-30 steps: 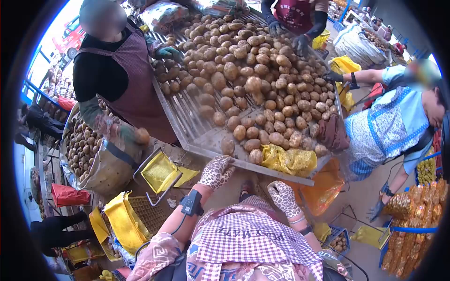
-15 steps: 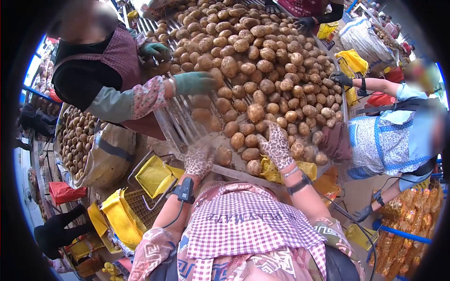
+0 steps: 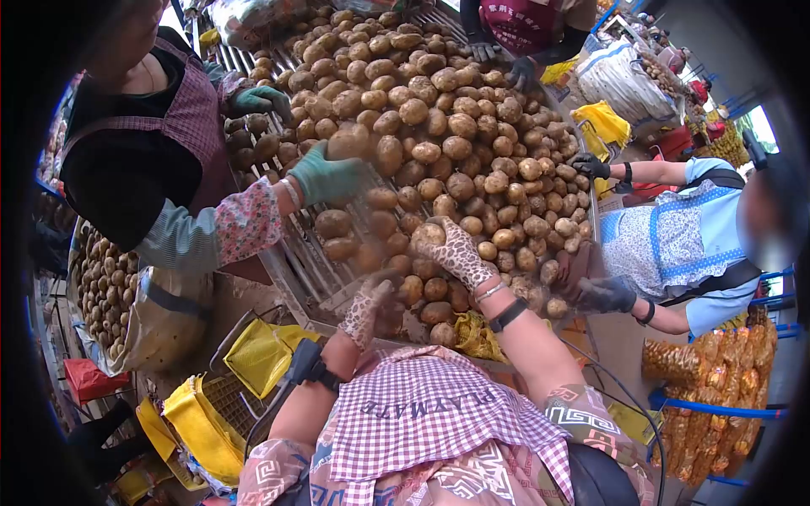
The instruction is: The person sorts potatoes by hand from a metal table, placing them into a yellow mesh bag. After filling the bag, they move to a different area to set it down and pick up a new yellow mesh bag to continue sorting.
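A large heap of potatoes (image 3: 460, 148) covers the slatted metal sorting table (image 3: 312, 270) in front of me. My right hand (image 3: 460, 255), in a leopard-print glove, closes over a potato (image 3: 427, 237) at the near part of the heap. At the table's near edge is my left hand (image 3: 368, 305) in a matching glove, its fingers smeared by motion beside the nearest potatoes; I cannot tell what it holds. A yellow mesh bag (image 3: 479, 336) lies crumpled below my right wrist.
A co-worker's green-gloved hand (image 3: 329, 175) works over the slats at left. At right, another co-worker's dark-gloved hand (image 3: 607, 295) is near the table corner. A potato-filled sack (image 3: 173, 312) stands at lower left, near yellow mesh bags (image 3: 261, 354). Filled orange net bags (image 3: 717, 396) stack at lower right.
My right hand has moved left and forward onto a potato. My left hand has turned, its fingers now pointing right. The right co-worker's lower hand has come up to the table corner.
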`<action>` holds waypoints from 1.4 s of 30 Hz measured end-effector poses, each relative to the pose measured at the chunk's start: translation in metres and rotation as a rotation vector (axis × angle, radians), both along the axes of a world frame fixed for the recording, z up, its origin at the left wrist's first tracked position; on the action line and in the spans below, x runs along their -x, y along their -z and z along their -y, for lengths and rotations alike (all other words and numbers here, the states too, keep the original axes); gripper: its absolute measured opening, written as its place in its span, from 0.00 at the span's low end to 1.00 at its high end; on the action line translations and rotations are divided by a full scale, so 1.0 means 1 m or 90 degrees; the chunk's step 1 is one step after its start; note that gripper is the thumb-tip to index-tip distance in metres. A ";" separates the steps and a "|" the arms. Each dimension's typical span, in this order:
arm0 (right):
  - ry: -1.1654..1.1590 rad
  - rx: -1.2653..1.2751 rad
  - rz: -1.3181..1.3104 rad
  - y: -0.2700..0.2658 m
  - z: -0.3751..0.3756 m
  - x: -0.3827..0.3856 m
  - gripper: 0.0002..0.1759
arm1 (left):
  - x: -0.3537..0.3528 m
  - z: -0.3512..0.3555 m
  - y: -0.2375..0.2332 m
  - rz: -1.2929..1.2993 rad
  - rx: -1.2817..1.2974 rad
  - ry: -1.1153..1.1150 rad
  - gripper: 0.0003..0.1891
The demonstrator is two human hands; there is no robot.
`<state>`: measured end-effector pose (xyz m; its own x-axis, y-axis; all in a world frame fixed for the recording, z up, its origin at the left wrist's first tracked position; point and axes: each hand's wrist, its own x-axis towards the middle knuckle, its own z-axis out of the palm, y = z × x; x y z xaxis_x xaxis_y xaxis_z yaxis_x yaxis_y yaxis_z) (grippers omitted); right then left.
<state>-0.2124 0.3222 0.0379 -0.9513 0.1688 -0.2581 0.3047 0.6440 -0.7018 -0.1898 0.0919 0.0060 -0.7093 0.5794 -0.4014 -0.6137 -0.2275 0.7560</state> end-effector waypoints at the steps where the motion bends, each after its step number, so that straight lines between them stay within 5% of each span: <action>1: -0.034 0.109 -0.033 -0.012 0.006 -0.011 0.35 | -0.001 -0.009 -0.004 0.176 -0.078 -0.040 0.26; 3: -0.216 0.125 -0.102 0.001 0.008 -0.017 0.29 | 0.008 -0.019 -0.008 0.268 -0.082 -0.052 0.27; 5: -0.212 0.123 -0.119 0.002 -0.009 -0.011 0.27 | 0.010 -0.016 -0.003 0.424 -0.372 -0.010 0.24; 7: 0.051 -0.142 -0.208 0.011 -0.034 0.011 0.27 | 0.002 -0.013 0.006 0.495 -0.375 -0.013 0.20; 9: -0.007 -0.440 -0.137 0.009 -0.060 0.036 0.30 | -0.004 -0.012 0.006 0.481 -0.308 -0.087 0.19; 13: -0.099 -0.629 -0.007 0.011 -0.072 0.080 0.42 | 0.005 -0.002 0.008 0.459 -0.295 -0.109 0.17; 15: -0.140 -0.687 -0.041 0.008 -0.074 0.087 0.30 | 0.012 0.003 0.012 0.466 -0.312 -0.114 0.17; 18: -0.141 -0.550 -0.029 -0.013 -0.074 0.084 0.35 | 0.019 0.007 0.011 0.480 -0.336 -0.103 0.19; 23: 0.038 0.460 -0.090 -0.017 -0.063 0.034 0.43 | 0.028 -0.008 0.001 0.422 -0.432 0.035 0.33; 25: 0.001 0.420 -0.058 -0.027 -0.044 0.018 0.50 | 0.031 -0.015 -0.001 0.423 -0.435 0.046 0.33; 29: -0.078 0.425 -0.008 -0.043 -0.001 -0.004 0.46 | 0.033 -0.013 -0.003 0.465 -0.456 0.074 0.34; 33: -0.317 0.095 -0.098 -0.052 0.036 -0.019 0.50 | 0.019 0.014 -0.050 0.535 -0.373 -0.027 0.35; 35: -0.344 0.120 -0.042 -0.053 0.042 -0.023 0.49 | 0.004 0.052 0.000 0.525 -0.419 -0.014 0.34; 37: -0.147 0.358 0.083 -0.048 0.042 -0.028 0.46 | -0.016 0.092 0.015 0.380 -0.427 -0.127 0.36; 38: -0.182 0.159 0.029 -0.026 0.032 -0.027 0.42 | -0.026 0.112 0.016 0.378 -0.429 -0.142 0.36; 42: -0.133 -0.013 -0.047 -0.021 0.037 -0.011 0.31 | -0.056 0.174 0.019 0.332 -0.462 -0.381 0.37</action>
<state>-0.2015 0.2855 0.0585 -0.9823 -0.0302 -0.1847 0.1107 0.7021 -0.7034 -0.1336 -0.0820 -0.0126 -0.7977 0.4161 -0.4364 -0.4612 -0.8873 -0.0032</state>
